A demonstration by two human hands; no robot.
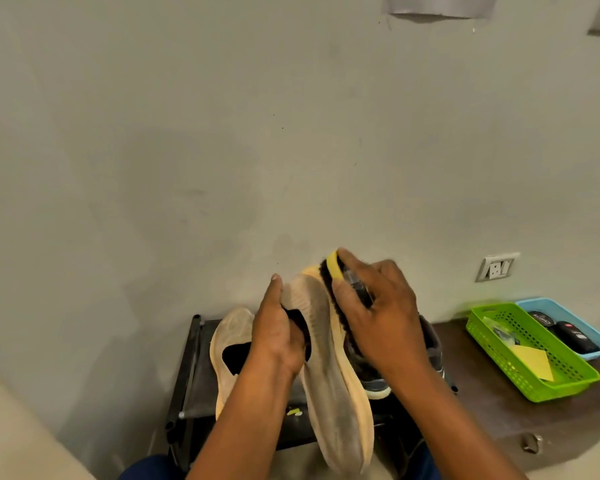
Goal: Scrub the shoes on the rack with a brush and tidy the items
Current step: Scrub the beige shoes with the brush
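Note:
My left hand (278, 336) grips a dirty beige shoe (329, 382) with an orange sole, fingers tucked into its dark opening, and holds it up on its side above the rack. My right hand (378, 310) is closed around a brush (333, 271) with a yellow back and black bristles. The bristles press against the shoe's right edge near its far end. The matching beige shoe (231, 344) lies on the black shoe rack (193, 375) to the left. A dark shoe (374, 384) with a white sole sits on the rack, mostly hidden behind my right arm.
A brown cabinet top (482, 400) to the right carries a green basket (534, 351) holding a yellow cloth and small items, and a blue tray (568, 317) with dark tins. A wall socket (496, 267) is above. The plain wall stands close behind the rack.

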